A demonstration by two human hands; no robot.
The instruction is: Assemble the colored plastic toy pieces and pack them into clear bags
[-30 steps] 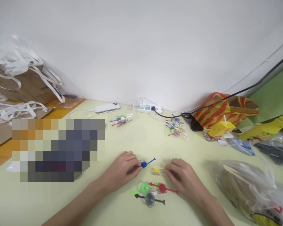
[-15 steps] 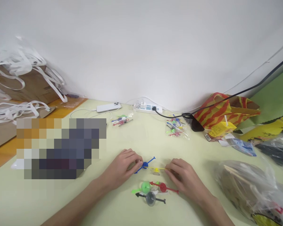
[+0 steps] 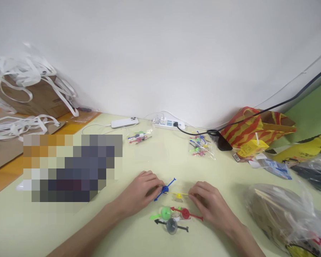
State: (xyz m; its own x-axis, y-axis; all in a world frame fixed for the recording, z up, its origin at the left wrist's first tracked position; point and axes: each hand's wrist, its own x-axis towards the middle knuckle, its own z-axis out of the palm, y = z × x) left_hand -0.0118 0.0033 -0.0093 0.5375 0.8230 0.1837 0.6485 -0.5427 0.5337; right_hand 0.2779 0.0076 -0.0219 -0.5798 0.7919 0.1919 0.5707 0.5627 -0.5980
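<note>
My left hand [image 3: 149, 188] has its fingers closed at the left side of a blue plastic arrow spinner [image 3: 165, 189], whose arrow slants up to the right. My right hand [image 3: 206, 198] pinches one end of a yellow arrow spinner [image 3: 179, 195]; its thin pointer stretches left toward the blue disc, and I cannot tell whether the two touch. Closer to me on the table lie a green spinner [image 3: 166, 213], a red arrow spinner [image 3: 185, 213] and a black arrow spinner with a clear round base [image 3: 172, 226]. A white piece is partly hidden among them.
Bagged spinners [image 3: 139, 137] and another bagged set [image 3: 200, 144] lie farther back. A phone [image 3: 124, 122] and a power strip [image 3: 168, 124] stand by the wall. A drink carton [image 3: 253, 150] and a plastic bag [image 3: 289, 217] are at right; a pixelated patch covers the left.
The blue spinner's arrow is tilted slightly more steeply, its lower end nearer to me. Both hands keep nearly the same place; the whole view has shifted a little.
</note>
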